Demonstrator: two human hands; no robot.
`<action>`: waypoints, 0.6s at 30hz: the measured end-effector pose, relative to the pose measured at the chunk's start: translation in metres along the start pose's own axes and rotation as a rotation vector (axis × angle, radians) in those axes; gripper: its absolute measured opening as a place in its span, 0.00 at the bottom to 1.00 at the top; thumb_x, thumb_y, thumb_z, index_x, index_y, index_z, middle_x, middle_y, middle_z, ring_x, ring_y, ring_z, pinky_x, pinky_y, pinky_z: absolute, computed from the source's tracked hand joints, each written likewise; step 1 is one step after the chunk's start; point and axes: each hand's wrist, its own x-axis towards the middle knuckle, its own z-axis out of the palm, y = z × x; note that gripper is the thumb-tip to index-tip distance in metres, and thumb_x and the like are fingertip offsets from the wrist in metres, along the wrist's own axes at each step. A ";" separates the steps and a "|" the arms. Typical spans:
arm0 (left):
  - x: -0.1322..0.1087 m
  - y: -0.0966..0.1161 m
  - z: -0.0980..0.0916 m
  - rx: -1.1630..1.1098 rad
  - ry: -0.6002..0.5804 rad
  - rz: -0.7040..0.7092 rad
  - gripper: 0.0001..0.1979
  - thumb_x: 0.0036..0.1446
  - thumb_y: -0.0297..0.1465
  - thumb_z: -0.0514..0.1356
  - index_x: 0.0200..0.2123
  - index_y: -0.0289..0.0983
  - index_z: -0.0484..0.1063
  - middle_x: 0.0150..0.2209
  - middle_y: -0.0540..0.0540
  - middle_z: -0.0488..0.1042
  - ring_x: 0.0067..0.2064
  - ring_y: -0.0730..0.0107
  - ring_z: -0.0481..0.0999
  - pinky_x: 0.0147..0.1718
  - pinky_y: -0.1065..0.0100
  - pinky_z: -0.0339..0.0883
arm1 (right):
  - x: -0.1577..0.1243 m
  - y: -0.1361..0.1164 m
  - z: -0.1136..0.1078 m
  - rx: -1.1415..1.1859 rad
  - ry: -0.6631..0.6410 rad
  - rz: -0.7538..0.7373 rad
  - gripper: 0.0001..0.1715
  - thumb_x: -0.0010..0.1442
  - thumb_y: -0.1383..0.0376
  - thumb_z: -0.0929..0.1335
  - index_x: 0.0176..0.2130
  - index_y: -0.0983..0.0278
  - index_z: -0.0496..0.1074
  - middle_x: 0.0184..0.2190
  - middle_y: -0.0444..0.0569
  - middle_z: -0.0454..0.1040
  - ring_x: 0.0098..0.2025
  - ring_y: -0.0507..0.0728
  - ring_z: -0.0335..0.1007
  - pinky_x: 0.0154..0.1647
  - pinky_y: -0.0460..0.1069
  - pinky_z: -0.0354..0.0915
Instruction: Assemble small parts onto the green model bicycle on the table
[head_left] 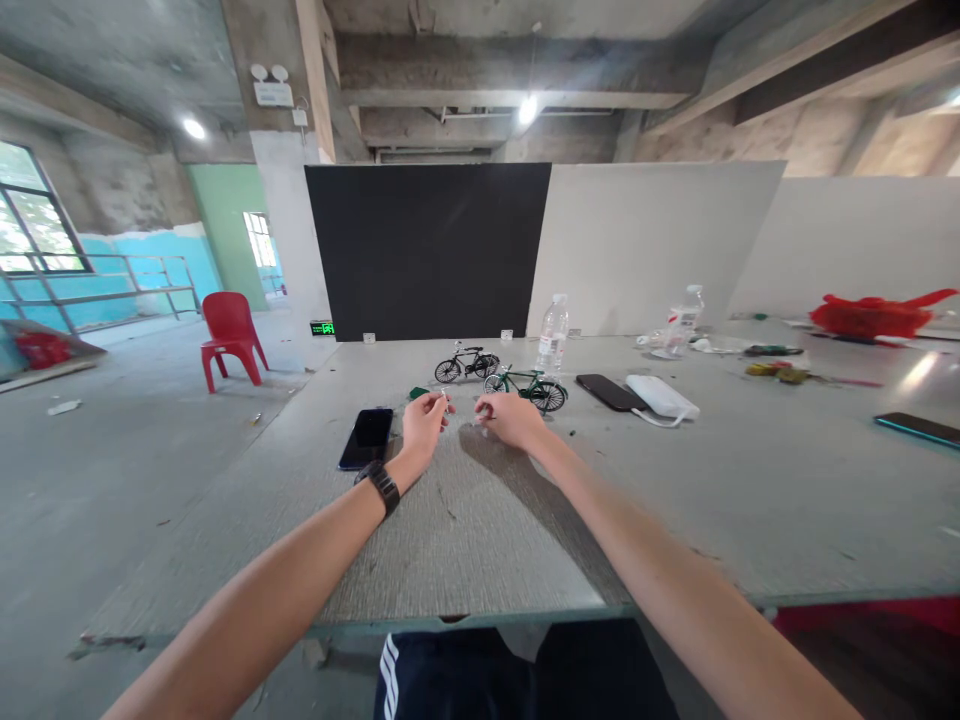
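Note:
My left hand (426, 424) is closed in a pinch above the table, with a small shiny part (444, 402) between thumb and fingertips. Its exact kind is too small to tell. Level with it, a short gap to the right, my right hand (511, 418) is also pinched shut; whatever its fingertips hold cannot be made out. Just behind the right hand stands a green model bicycle (531, 388), its lower front partly hidden by that hand. Farther back, a black model bicycle (466, 364) stands upright. A small green piece (417, 394) lies behind my left hand.
A phone (367, 438) lies beside my left wrist. To the right are a dark phone (609, 392), a white power bank (661, 398), a clear bottle (553, 334) and another bottle (684, 318). A red plastic bag (874, 316) sits far right. A black panel (427, 250) stands behind.

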 end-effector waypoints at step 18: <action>-0.001 -0.001 0.002 0.059 -0.045 0.004 0.13 0.53 0.38 0.60 0.34 0.34 0.76 0.29 0.45 0.77 0.23 0.77 0.68 0.21 0.75 0.60 | 0.004 0.012 0.008 -0.018 -0.071 -0.138 0.16 0.66 0.66 0.64 0.45 0.58 0.80 0.45 0.51 0.79 0.47 0.58 0.74 0.46 0.47 0.63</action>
